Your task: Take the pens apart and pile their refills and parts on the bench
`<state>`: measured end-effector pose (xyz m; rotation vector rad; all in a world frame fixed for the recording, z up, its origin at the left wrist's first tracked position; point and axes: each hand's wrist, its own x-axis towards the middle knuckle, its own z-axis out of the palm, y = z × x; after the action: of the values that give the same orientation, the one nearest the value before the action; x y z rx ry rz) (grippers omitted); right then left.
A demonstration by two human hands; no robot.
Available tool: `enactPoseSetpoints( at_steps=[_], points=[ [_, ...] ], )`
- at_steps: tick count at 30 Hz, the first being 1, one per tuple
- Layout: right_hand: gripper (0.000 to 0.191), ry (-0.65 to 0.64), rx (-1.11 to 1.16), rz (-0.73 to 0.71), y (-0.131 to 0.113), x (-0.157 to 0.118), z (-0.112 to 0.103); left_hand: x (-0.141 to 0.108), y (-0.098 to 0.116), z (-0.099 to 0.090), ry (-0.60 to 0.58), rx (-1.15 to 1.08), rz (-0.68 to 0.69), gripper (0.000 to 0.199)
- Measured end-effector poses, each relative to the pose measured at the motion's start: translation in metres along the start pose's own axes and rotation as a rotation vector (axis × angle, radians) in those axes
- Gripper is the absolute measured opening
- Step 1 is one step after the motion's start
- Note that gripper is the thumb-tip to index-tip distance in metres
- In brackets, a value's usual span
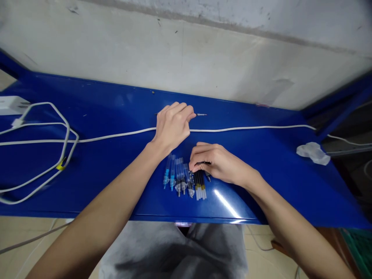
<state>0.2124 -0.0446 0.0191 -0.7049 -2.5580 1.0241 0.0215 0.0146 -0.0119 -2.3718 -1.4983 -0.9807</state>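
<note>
My left hand (174, 123) is closed over a thin pen refill (201, 114), whose silvery tip sticks out on the right, above the white cable. Nearer to me, my right hand (213, 161) is pinched at the top of the pen parts, with a small dark piece at its fingers that I cannot make out. Below it lie several dark refills with white ends (200, 190). Beside them on the left are clear pen barrels (180, 176), some with blue grips (172, 179) and some with dark ones. A dark tip (208, 178) shows just under my right hand.
A white cable (247, 128) crosses the blue shelf (116, 162), looping at the left near a white adapter (13, 105) and a yellow tie (61, 165). Crumpled clear plastic (313, 152) lies at the right. A pale wall (174, 50) stands behind the shelf.
</note>
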Motion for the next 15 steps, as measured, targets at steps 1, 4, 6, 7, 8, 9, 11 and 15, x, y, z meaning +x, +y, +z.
enactPoseSetpoints(
  at_steps=[1,4,6,7,8,9,11,15],
  points=[
    [0.025,-0.005,-0.004,-0.004,0.0,0.0,0.001,0.0,0.0,0.0,0.001,-0.002,-0.001,0.026],
    [0.026,-0.015,-0.015,-0.017,0.0,0.0,0.002,0.0,-0.001,0.001,-0.003,-0.005,-0.004,0.026],
    [0.022,0.01,-0.032,-0.009,-0.001,0.001,0.0,0.0,-0.001,0.001,-0.013,-0.009,-0.008,0.026],
    [0.018,0.043,-0.049,0.004,-0.001,0.001,-0.002,0.0,-0.001,0.001,-0.018,-0.01,-0.01,0.027],
    [0.015,0.092,-0.07,0.02,-0.001,0.001,-0.005,0.0,-0.001,0.0,-0.022,-0.01,-0.01,0.028],
    [0.012,0.159,-0.094,0.044,-0.001,0.0,-0.009,0.0,-0.001,0.0,-0.024,-0.007,-0.007,0.028],
    [0.009,0.317,-0.139,0.139,0.0,-0.004,-0.017,0.001,-0.001,-0.002,-0.021,0.006,0.007,0.028],
    [0.017,0.496,-0.27,0.441,0.005,-0.023,-0.022,0.001,0.001,-0.004,-0.004,0.013,0.035,0.031]
  ],
)
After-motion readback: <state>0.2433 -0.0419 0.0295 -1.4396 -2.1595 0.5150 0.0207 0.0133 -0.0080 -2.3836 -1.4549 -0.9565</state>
